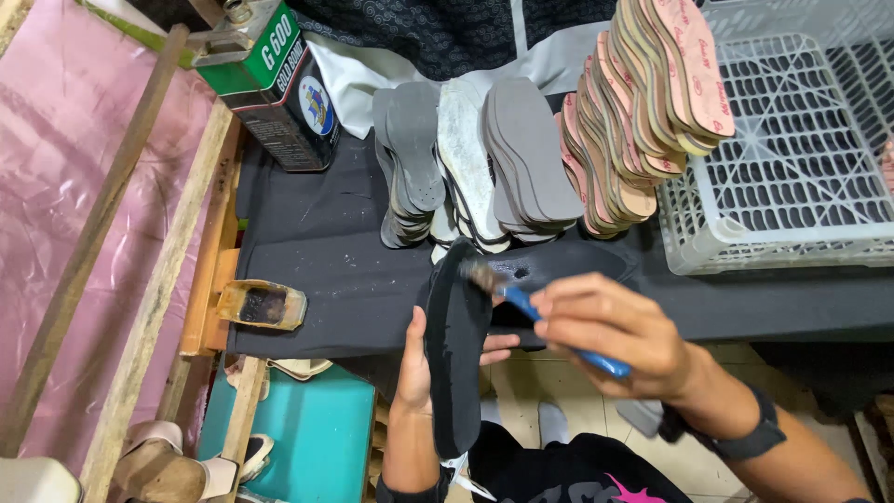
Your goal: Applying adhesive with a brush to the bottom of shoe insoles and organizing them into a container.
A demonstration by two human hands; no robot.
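Head view: the left hand (414, 373) holds a black sole (456, 345) upright on its edge, just past the near rim of the surface (317, 242), which is covered in black cloth. The thumb lies along the sole's left side and the fingers wrap behind it, their tips showing at the right, so this grip is closed on the sole.

The right hand (610, 331) is closed around the blue handle of a brush (521, 303). The brush angles up and to the left, and its bristle end touches the sole's face near the top. A dark band sits on the right wrist.

Behind the hands, stacks of grey soles (475, 163) lean in rows on the cloth, and just to their right stands a taller stack of pink soles (643, 102). A white plastic crate (792, 149) sits beside the pink stack at the right edge of the surface. At the far left of the cloth is a green can (270, 84) lying tilted. Nearer, at the left rim, a small tan tray (261, 305) with dark residue rests on the cloth. Left of the surface run wooden rails over pink plastic sheet (56, 177). Below, a teal box (312, 438) sits beside worn shoes.
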